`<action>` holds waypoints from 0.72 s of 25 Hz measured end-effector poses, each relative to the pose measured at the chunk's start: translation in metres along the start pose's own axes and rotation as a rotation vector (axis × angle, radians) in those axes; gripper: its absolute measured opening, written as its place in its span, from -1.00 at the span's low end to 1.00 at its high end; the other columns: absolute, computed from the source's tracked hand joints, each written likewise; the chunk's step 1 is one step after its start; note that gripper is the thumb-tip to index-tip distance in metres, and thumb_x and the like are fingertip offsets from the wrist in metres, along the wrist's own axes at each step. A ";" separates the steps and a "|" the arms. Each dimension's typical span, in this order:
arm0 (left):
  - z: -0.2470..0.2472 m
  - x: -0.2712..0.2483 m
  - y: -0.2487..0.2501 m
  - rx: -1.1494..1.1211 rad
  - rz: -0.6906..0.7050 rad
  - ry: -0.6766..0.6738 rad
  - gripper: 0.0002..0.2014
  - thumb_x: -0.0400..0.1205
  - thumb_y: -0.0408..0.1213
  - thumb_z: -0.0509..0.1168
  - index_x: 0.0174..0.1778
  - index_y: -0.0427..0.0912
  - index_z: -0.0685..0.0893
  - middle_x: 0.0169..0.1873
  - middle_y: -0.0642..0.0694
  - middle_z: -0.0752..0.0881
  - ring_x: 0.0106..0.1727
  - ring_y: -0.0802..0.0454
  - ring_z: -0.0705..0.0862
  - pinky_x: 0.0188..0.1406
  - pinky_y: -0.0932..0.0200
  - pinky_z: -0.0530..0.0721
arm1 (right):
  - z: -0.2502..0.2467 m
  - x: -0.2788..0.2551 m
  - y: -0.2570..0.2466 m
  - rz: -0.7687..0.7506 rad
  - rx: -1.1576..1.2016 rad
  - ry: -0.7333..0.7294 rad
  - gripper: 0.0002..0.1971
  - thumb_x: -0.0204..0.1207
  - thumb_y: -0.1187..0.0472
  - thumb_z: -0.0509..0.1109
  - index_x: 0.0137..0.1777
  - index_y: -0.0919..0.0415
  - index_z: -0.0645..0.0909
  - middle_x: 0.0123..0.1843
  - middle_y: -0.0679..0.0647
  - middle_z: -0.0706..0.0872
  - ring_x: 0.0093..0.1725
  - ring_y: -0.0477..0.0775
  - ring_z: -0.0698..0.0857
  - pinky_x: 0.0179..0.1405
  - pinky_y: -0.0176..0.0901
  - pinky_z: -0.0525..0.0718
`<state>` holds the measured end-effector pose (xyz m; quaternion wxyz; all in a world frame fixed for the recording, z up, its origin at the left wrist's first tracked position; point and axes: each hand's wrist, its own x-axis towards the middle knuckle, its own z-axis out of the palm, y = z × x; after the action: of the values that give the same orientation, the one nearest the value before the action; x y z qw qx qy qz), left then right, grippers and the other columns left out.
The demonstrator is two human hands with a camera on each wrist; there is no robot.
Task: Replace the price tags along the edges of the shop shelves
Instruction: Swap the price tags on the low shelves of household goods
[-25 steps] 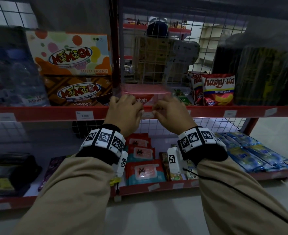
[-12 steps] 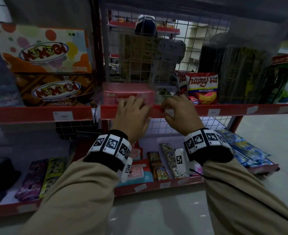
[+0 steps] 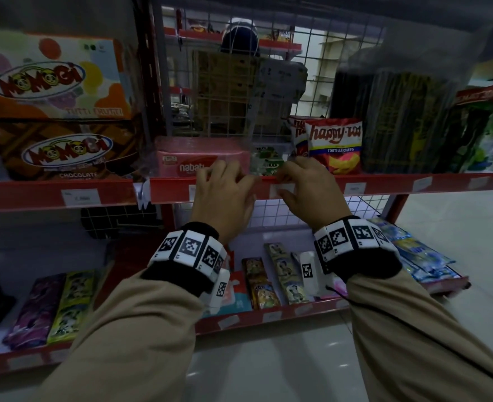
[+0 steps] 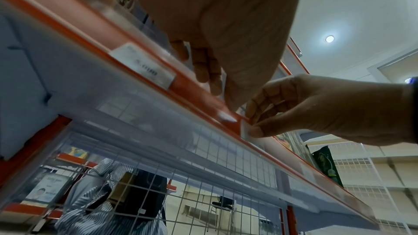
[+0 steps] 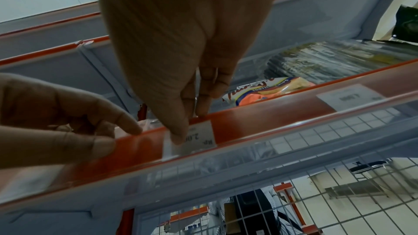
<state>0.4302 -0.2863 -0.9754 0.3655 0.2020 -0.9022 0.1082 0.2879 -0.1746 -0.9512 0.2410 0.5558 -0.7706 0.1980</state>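
Observation:
On the red shelf edge rail [image 3: 384, 184], under a clear strip, sits a white price tag [image 5: 199, 137] printed "Rp 2.00". My right hand [image 3: 283, 184] pinches it, thumb on its face and fingertips [image 5: 201, 112] at the rail's top edge; the same grip shows in the left wrist view on the tag [image 4: 245, 129]. My left hand [image 3: 239, 181] lies just left of it, its straight fingers [image 5: 126, 128] pressing the rail. Another tag [image 4: 144, 65] sits further left on the rail.
Above the rail stand a pink nabati pack [image 3: 201, 161], a green pack [image 3: 268, 163] and happy-tos chip bags [image 3: 335, 143]; Momogi boxes [image 3: 56, 152] fill the left bay. More tags [image 3: 355, 187] dot the rail to the right. A lower shelf [image 3: 268, 316] holds snack sachets. A person stands behind the wire mesh [image 3: 239, 91].
Both hands have slid right along the rail, from in front of the nabati pack, and have parted a little. The right hand now pinches the tag under the green pack.

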 end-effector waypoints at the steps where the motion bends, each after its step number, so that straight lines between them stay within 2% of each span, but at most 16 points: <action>1: 0.001 0.000 0.002 -0.001 -0.004 0.004 -0.73 0.57 -0.12 0.28 0.17 -0.04 0.64 -0.02 -0.11 0.56 0.09 -0.15 0.48 0.10 -0.07 0.33 | -0.001 0.000 0.001 0.008 0.001 -0.009 -0.75 0.42 0.25 0.50 0.09 0.19 0.63 0.09 0.14 0.66 0.10 0.22 0.56 -0.02 -0.07 0.43; 5: 0.003 0.002 0.008 -0.046 -0.009 0.035 -0.77 0.55 -0.19 0.32 0.11 -0.06 0.67 -0.03 -0.11 0.58 0.09 -0.17 0.50 0.12 -0.10 0.36 | -0.004 0.001 0.004 0.011 -0.006 -0.067 -0.76 0.50 0.22 0.43 0.16 0.17 0.63 0.15 0.13 0.64 0.17 0.22 0.52 0.09 0.01 0.51; 8: 0.003 0.002 0.012 -0.046 -0.002 0.045 -0.79 0.54 -0.21 0.33 0.07 -0.09 0.68 -0.04 -0.11 0.59 0.07 -0.18 0.52 0.13 -0.12 0.36 | -0.003 0.002 0.001 0.010 -0.052 -0.129 -0.76 0.54 0.19 0.35 0.19 0.17 0.59 0.19 0.16 0.58 0.19 0.23 0.45 0.16 0.12 0.49; 10: 0.002 0.003 0.012 -0.042 -0.002 0.025 -0.79 0.56 -0.20 0.31 0.10 -0.08 0.67 -0.03 -0.10 0.58 0.08 -0.15 0.52 0.15 -0.09 0.33 | -0.003 0.003 -0.001 0.017 -0.027 -0.134 -0.77 0.51 0.20 0.36 0.15 0.19 0.58 0.18 0.17 0.54 0.17 0.22 0.44 0.16 0.12 0.49; 13: 0.002 0.002 0.012 -0.047 -0.008 0.001 -0.76 0.56 -0.18 0.29 0.14 -0.05 0.66 0.01 -0.08 0.57 0.11 -0.13 0.50 0.17 -0.06 0.29 | -0.004 0.004 -0.001 0.004 0.001 -0.117 -0.84 0.48 0.21 0.38 0.05 0.15 0.57 0.10 0.11 0.61 0.11 0.19 0.45 0.10 0.09 0.50; 16: 0.002 0.001 0.012 -0.056 -0.011 0.002 -0.77 0.58 -0.15 0.26 0.13 -0.04 0.66 0.02 -0.07 0.57 0.11 -0.12 0.51 0.17 -0.06 0.29 | -0.002 0.004 0.001 0.004 0.006 -0.134 -0.84 0.51 0.16 0.37 0.07 0.11 0.63 0.08 0.10 0.62 0.11 0.18 0.46 0.12 0.08 0.50; 18: 0.002 0.002 0.012 -0.069 -0.026 0.002 -0.78 0.61 -0.15 0.23 0.14 -0.02 0.66 0.03 -0.06 0.57 0.12 -0.10 0.51 0.17 -0.06 0.28 | 0.000 0.005 0.001 0.047 0.106 -0.111 -0.86 0.50 0.15 0.41 0.03 0.11 0.68 0.05 0.11 0.61 0.11 0.16 0.49 0.14 0.04 0.51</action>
<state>0.4222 -0.2765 -0.9761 0.3747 0.2007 -0.9022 0.0724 0.2858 -0.1779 -0.9484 0.1634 0.5596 -0.7841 0.2132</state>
